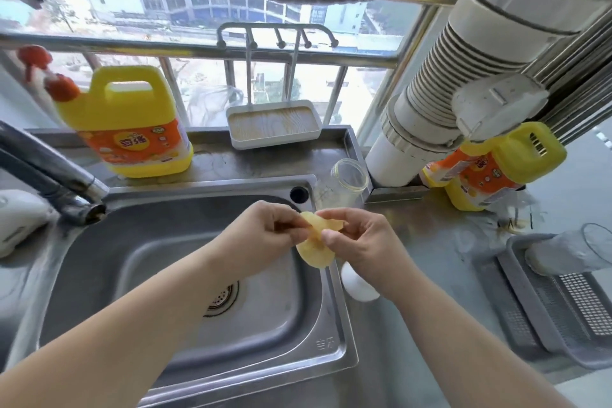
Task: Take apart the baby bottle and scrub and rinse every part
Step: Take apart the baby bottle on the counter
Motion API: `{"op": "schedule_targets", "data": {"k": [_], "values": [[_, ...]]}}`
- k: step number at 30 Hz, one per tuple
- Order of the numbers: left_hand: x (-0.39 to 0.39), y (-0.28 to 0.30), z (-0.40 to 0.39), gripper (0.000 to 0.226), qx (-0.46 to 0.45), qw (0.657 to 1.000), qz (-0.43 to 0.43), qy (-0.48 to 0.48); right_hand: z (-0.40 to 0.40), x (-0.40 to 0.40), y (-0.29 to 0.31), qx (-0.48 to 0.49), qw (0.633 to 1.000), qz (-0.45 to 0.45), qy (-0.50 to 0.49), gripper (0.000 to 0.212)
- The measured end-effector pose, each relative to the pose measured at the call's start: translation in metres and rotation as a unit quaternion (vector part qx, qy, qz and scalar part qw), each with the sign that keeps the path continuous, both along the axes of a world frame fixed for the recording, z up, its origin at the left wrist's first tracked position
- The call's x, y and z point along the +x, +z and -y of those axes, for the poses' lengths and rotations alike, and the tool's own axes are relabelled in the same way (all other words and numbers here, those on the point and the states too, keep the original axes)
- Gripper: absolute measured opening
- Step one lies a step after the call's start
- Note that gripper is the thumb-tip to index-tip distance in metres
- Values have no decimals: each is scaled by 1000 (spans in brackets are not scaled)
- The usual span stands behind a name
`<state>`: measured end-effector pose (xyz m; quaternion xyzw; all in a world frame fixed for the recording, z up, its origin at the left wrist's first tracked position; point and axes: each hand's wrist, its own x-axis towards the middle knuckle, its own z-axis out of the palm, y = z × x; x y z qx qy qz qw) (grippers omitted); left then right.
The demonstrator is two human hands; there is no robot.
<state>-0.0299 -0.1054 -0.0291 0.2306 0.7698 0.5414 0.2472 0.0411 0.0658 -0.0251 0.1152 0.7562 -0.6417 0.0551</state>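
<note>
Over the right edge of the sink (185,334) we have both hands close together, the left hand (265,232) and the right hand (359,242) each pinching the yellowish soft bottle part (314,253), which looks like the nipple and its collar, though the blur keeps us from telling which piece is which. We hold it just above the sink rim, fingers curled round it from either side. The clear bottle body (346,185) stands open-mouthed on the desk (430,242) behind our hands, and a white cap (359,285) sits partly hidden under the right wrist.

Risks from here: if we pull too sharply, the slick part could pop free and drop into the basin toward the drain (222,298), or the right forearm could nudge the cap off the rim. A backward jolt might tip the bottle body.

Counting up: two detergent jugs, one at the left (129,129) and one at the right (486,172), one tap (56,175), one soap tray (273,124), one grey drying rack (543,315).
</note>
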Motion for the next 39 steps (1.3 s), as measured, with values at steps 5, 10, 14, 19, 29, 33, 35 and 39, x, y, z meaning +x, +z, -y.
{"op": "schedule_targets", "data": {"k": [5, 10, 14, 19, 29, 33, 35, 39], "values": [[-4, -7, 15, 7, 1, 999, 13, -37, 6, 0, -3, -50, 999, 12, 8, 30], [-3, -7, 18, 6, -31, 998, 3, -51, 7, 4, -2, -77, 997, 33, 0, 29], [0, -6, 18, 6, -38, 998, 11, -55, 4, 11, -3, -38, 997, 50, -37, 25], [8, -21, 14, 8, -94, 995, 17, -34, -29, 39, -12, 40, 985, 92, -140, 23], [50, -65, -36, 32, -206, 971, 28, -121, -52, 111, -60, 361, 918, 166, -3, 42], [56, -79, -43, 22, -207, 970, 32, -128, -44, 117, -88, 369, 919, 141, 24, 43], [57, -84, -44, 11, -202, 973, 21, -114, -41, 117, -93, 355, 926, 128, 25, 40], [59, -89, -46, 14, -194, 976, 17, -102, -38, 119, -99, 364, 924, 101, 59, 22]]}}
